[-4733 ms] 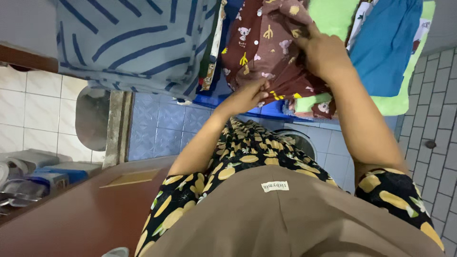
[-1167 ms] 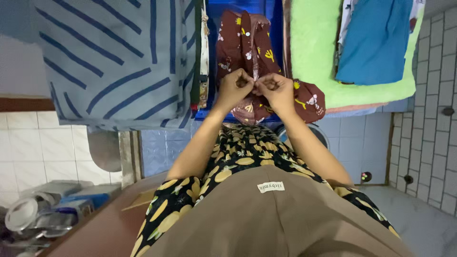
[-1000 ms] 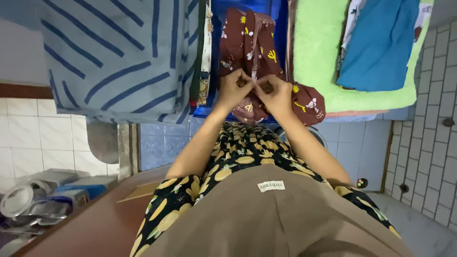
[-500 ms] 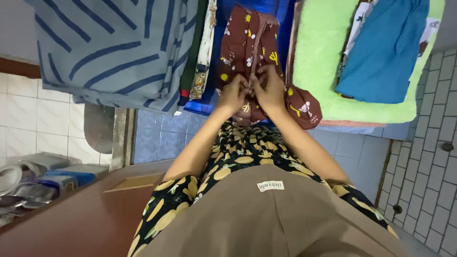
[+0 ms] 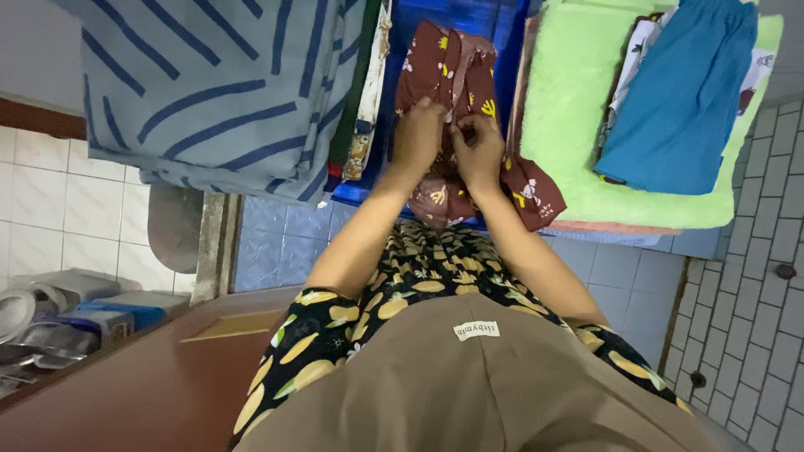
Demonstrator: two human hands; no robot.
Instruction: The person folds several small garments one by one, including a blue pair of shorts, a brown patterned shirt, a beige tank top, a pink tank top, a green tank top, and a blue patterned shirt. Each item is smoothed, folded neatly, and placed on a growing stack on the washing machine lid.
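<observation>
A maroon patterned garment (image 5: 444,67) with small yellow and white prints hangs in front of me among other laundry. My left hand (image 5: 416,138) and my right hand (image 5: 479,151) are both raised and pinch the garment's front at its middle, fingertips almost touching each other. One lower corner of the garment (image 5: 532,194) droops to the right below my right hand. My arms come out of black sleeves with yellow prints.
A grey cloth with blue stripes (image 5: 218,92) hangs at the left, a light green towel (image 5: 578,125) and a blue garment (image 5: 682,92) at the right. A brown wooden surface (image 5: 142,393) lies low left, with metal dishes (image 5: 33,335). Tiled floor (image 5: 762,276) at right.
My hands have shifted up along the maroon garment and drawn closer together. The view has tilted slightly, so the hanging laundry sits higher and to the right.
</observation>
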